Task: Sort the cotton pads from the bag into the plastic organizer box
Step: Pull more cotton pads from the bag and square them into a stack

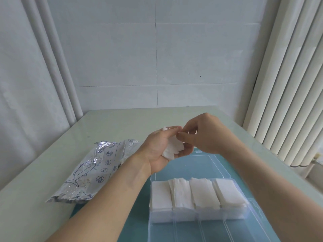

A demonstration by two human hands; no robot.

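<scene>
The left hand (158, 151) is turned palm up above the far edge of the organizer box (199, 217), its fingers curled round a small stack of white cotton pads (172, 148) that lies across the palm. The right hand (202, 135), at 3 o'clock from the left one, has thumb and forefinger drawn together in a pinch at the top edge of that stack; the other fingers are loosely bent. Whether it has one pad or several between the fingertips is hard to tell, since the white layers blur together.

The clear plastic organizer box sits at 6 o'clock from the hands, lid (190, 167) swung open and lying flat toward the far side. Four stacks of pads (197, 194) fill the far ends of its long compartments, side by side and touching; the near ends hold nothing. The box rests on a teal mat (129, 222).

The silver foil bag (92, 169) lies flat on the pale table (108, 124) at 8 o'clock from the left hand, partly under the left forearm. It carries a blue line drawing of a shark, a column of small round icons and the word "Date"; other print is too small and creased to read.
</scene>
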